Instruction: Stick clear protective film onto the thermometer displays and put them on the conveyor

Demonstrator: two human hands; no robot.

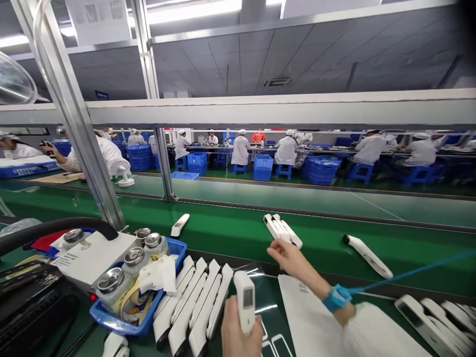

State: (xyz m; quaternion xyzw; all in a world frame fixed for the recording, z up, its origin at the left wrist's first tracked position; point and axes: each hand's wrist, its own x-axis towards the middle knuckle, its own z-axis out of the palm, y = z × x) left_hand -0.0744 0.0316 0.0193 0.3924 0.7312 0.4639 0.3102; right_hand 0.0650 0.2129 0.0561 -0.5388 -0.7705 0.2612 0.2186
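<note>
White plastic forms the handheld device in the left hand, near and at the middle of the head view. Thumb and fingers close on it from both sides, and it stands nearly upright, its small grey screen turned toward the camera.

Farther off and to the right, the right hand reaches over a green strip to a cluster of white devices lying side by side. Its fingers are bent at the cluster's near end; whether they grip a device or merely rest against it, I cannot tell from this angle. A blue wristband circles that wrist, its cord running right.

On the same strip, one single device lies to the left, and a black-tipped device lies to the right. Left of the left hand, a row of devices sits beside a blue tray holding metal-topped bottles and a white cloth. Under the right forearm is a white sheet; near right, more devices are lined up. Far away, people in white sit among blue crates.
</note>
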